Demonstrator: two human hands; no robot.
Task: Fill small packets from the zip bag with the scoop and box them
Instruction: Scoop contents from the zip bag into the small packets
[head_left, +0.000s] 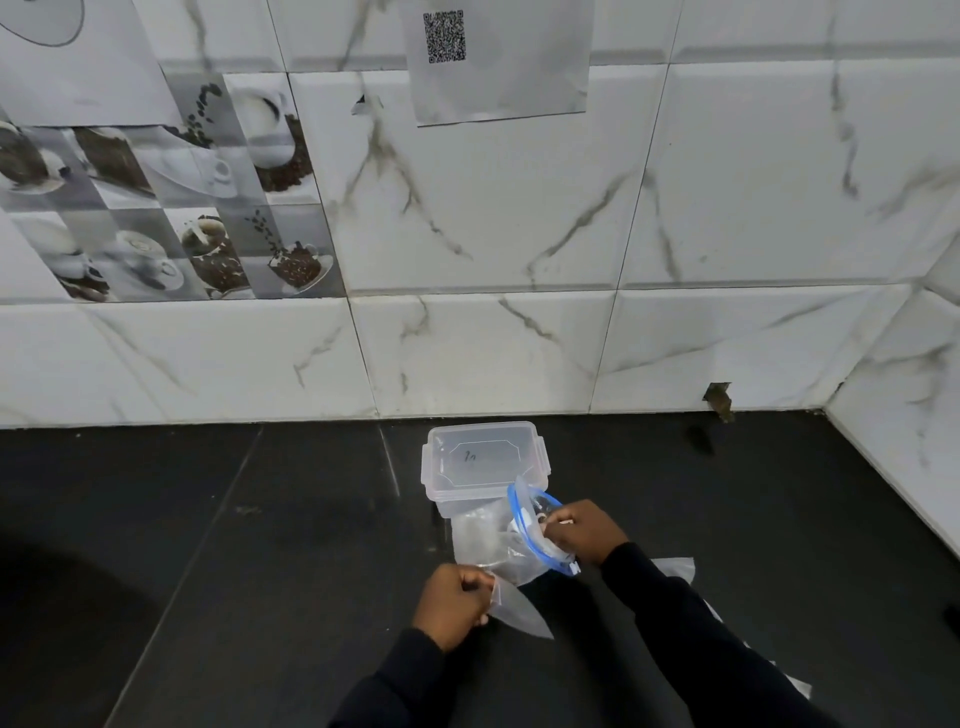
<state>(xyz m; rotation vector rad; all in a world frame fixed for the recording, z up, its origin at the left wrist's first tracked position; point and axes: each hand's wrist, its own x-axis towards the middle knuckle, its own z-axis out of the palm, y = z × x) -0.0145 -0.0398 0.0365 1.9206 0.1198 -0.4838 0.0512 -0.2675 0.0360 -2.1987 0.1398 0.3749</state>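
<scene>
A clear zip bag (524, 551) with a blue zipper strip stands open on the dark counter, just in front of a clear plastic box (483, 462) with its lid on. My right hand (584, 530) reaches into the bag's mouth and grips a white scoop (522, 519), mostly hidden by the plastic. My left hand (454, 603) pinches the top of a small clear packet (519, 610) that hangs down to the right of it.
The dark tiled counter (234, 545) runs to a white marble-tiled wall (519, 338) behind the box. More clear packets (675, 569) lie under my right forearm. The wall turns a corner at the right.
</scene>
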